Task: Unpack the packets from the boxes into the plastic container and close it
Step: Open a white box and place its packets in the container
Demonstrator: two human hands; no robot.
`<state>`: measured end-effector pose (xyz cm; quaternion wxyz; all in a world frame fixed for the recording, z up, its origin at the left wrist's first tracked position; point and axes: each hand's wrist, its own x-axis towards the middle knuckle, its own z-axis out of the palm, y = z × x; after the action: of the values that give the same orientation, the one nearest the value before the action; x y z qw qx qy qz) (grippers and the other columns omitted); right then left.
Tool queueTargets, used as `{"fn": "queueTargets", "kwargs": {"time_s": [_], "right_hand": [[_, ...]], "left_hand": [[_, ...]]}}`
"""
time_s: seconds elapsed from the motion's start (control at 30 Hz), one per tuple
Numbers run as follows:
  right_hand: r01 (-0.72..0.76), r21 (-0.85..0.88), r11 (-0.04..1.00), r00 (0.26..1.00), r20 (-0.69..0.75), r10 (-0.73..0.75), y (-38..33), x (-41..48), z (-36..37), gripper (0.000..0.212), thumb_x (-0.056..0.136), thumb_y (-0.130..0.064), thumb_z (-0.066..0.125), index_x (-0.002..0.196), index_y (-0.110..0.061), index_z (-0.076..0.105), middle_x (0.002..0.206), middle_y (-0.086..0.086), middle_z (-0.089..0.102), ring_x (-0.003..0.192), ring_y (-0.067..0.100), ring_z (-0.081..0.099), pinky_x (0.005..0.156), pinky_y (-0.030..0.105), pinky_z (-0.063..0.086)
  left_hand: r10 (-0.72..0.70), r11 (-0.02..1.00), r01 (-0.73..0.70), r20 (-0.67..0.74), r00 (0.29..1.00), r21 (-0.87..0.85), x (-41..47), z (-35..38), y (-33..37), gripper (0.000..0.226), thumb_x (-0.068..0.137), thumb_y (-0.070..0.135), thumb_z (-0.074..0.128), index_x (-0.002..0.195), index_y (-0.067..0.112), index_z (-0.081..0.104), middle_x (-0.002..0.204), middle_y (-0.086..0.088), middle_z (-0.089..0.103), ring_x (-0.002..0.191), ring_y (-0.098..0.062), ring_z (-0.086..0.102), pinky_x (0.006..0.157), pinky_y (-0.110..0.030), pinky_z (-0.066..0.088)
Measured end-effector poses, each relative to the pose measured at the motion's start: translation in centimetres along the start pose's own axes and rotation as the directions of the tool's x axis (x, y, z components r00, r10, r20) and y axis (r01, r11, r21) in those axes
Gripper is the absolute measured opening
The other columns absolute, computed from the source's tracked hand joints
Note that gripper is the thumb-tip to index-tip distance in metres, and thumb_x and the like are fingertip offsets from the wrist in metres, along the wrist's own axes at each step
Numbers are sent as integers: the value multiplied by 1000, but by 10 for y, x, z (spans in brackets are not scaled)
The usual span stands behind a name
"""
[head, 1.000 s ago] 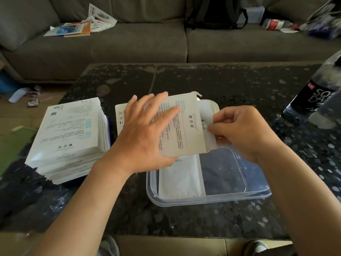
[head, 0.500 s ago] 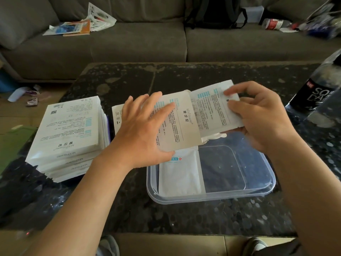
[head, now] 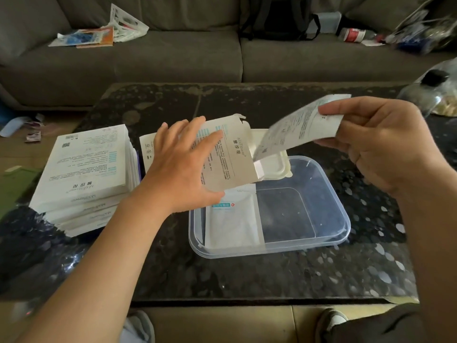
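A dark speckled stone table [head: 247,273] carries everything. A stack of white boxes [head: 84,174] lies on its left part, a clear plastic container [head: 343,219] sits near the middle with a cream lid [head: 274,167] just behind it, and a glass cover [head: 430,95] rests at the far right edge.

Plastic container [head: 342,220] was clear plastic, smooth and glossy. Lid [head: 273,167] was cream opaque plastic with a dull sheen. Open box [head: 232,159] was thin white card, matt. Stack of boxes [head: 86,167] looked like the same matt printed card. Printed packet [head: 294,129] was a smooth pouch with a slight sheen; paper or film unclear. Plain packet [head: 232,224] looked white and matt. Table [head: 247,276] was dark speckled stone, polished and reflective. Sofa [head: 173,58] was grey woven cloth, matt. Backpack [head: 277,18] was black fabric.
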<state>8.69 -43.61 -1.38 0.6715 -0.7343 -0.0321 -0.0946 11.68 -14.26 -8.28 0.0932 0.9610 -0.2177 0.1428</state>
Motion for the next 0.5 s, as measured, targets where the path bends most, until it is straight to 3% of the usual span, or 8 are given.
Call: {"fn": "queueTargets", "kwargs": {"time_s": [0.13, 0.27, 0.33, 0.4, 0.5], "right_hand": [[170, -406, 898, 967, -107, -231, 3, -5, -4, 6, 89, -15, 74, 95, -17, 73, 89, 6, 73, 76, 9, 67, 78, 28, 60], [180, -461, 869, 961, -105, -255, 6, -9, -7, 10, 90, -21, 75, 84, -28, 70, 79, 13, 68, 71, 34, 62, 71, 47, 56], [160, -513, 843, 974, -57, -220, 7, -13, -3, 7, 91, -24, 73, 85, -25, 71, 75, 11, 68, 65, 30, 60, 60, 40, 55], [128, -567, 814, 983, -35, -179, 14, -16, 5, 9, 93, -28, 71, 87, -21, 71, 68, -2, 64, 52, 8, 54, 47, 22, 47], [90, -597, 797, 983, -76, -167, 21, -17, 13, 14, 95, -34, 67, 87, -23, 68, 68, -11, 62, 53, -2, 53, 49, 9, 42]], "left_hand": [[-21, 1000, 21, -12, 1000, 0, 0, -3, 6, 107, 57, 64, 76, 151, 26, 42, 162, -10, 30, 149, -39, 24, 125, -63, 5], [-42, 999, 42, -37, 998, 11, 3, -3, 13, 110, 59, 56, 88, 152, 26, 38, 162, -10, 26, 150, -39, 21, 125, -63, 4], [-47, 998, 49, -56, 997, 31, 4, -2, 18, 111, 59, 53, 92, 151, 26, 36, 162, -12, 26, 149, -40, 21, 125, -64, 4], [-49, 997, 53, -75, 996, 53, 5, 0, 21, 111, 60, 53, 92, 150, 25, 35, 161, -14, 27, 149, -42, 22, 124, -66, 5], [-81, 994, 87, -91, 993, 71, 6, 1, 24, 110, 60, 53, 92, 150, 26, 34, 161, -15, 27, 149, -44, 23, 123, -67, 5]]}}
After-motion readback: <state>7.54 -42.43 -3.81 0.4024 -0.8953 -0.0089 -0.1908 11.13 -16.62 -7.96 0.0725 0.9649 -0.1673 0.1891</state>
